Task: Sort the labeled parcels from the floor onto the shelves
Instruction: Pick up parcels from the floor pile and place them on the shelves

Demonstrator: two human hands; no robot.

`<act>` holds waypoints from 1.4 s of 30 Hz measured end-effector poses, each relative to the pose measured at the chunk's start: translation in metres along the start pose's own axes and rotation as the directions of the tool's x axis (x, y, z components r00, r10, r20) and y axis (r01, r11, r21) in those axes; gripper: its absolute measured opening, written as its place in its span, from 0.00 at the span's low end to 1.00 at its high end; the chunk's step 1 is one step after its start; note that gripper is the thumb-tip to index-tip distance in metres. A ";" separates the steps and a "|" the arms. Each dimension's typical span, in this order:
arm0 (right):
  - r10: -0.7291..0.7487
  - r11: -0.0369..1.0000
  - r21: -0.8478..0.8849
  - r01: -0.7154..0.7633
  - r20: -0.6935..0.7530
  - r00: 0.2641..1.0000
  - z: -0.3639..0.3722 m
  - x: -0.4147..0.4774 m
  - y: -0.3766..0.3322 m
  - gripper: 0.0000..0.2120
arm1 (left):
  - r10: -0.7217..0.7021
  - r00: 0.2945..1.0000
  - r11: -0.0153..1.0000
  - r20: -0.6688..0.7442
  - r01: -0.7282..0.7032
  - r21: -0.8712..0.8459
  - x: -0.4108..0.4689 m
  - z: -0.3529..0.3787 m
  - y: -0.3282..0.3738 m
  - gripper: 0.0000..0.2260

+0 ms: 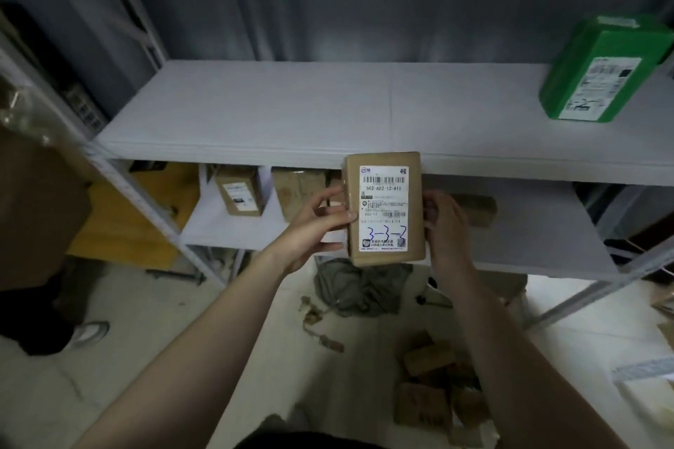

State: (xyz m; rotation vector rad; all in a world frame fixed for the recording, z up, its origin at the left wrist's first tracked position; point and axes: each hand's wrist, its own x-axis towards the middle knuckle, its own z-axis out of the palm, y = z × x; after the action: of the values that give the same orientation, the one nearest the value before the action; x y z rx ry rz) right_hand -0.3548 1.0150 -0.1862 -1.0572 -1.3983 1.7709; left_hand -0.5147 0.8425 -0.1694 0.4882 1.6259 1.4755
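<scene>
Parcel (384, 208), a brown box, was held upright in the air before the shelving, its white label (383, 208) turned to the camera and marked by hand "3-3-3". Its top edge overlapped the front lip of the upper shelf (255, 109) in this view, and it rested on no shelf. The left grip (317, 226) pinched the box's left edge, thumb on the face and fingers behind. The right grip (445, 226) curled round the right edge. Both were the person's bare hands, closed on the box.

The step in hand appeared to be reading the label, before placement. The next move would call for matching the code to a shelf position. Which position that was could not be told, as no shelf markings showed.

Open room: the upper shelf lay bare across its left and middle, with a green parcel (598, 73) standing near its right end. On the lower shelf (529, 230) two brown boxes (240, 189) stood at the left, well apart from the free stretch at the right. The upper shelf's front lip and the slanting left post (138, 193) were the edges to clear. More parcels (430, 390) lay on the floor (182, 321), so the sorting looked unfinished.
</scene>
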 end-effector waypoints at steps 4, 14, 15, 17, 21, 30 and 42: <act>0.135 0.987 -0.097 -0.127 0.078 0.988 0.027 -0.004 0.044 0.14 | -0.126 0.991 0.991 -0.049 0.128 0.037 -0.009 -0.032 -0.035 0.30; 0.429 0.888 -0.262 -0.379 0.170 0.887 0.149 -0.002 0.122 0.21 | -0.275 0.950 0.958 -0.145 0.284 0.041 0.015 -0.179 -0.092 0.33; 0.446 0.879 -0.265 -0.396 0.164 0.880 0.166 0.000 0.128 0.21 | -0.279 0.947 0.956 -0.161 0.290 0.048 0.019 -0.200 -0.096 0.32; 0.469 0.870 -0.250 -0.425 0.153 0.870 0.204 0.002 0.137 0.22 | -0.286 0.937 0.952 -0.201 0.301 0.051 0.028 -0.245 -0.103 0.33; 0.494 0.861 -0.222 -0.457 0.159 0.855 0.281 -0.001 0.153 0.20 | -0.306 0.922 0.945 -0.239 0.324 0.042 0.039 -0.326 -0.111 0.34; 0.492 0.870 -0.168 -0.462 0.255 0.833 0.383 0.018 0.173 0.29 | -0.293 0.917 0.953 -0.272 0.304 -0.001 0.067 -0.411 -0.128 0.37; 0.441 0.897 -0.175 -0.406 0.312 0.841 0.415 0.122 0.209 0.36 | -0.152 0.936 0.987 -0.317 0.129 -0.092 0.133 -0.409 -0.157 0.37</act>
State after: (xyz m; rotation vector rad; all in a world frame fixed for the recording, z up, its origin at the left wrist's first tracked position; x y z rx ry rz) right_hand -0.7789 0.8803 -0.3676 -1.2274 -1.5618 2.3204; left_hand -0.8731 0.6626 -0.3907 0.0878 1.8123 1.5569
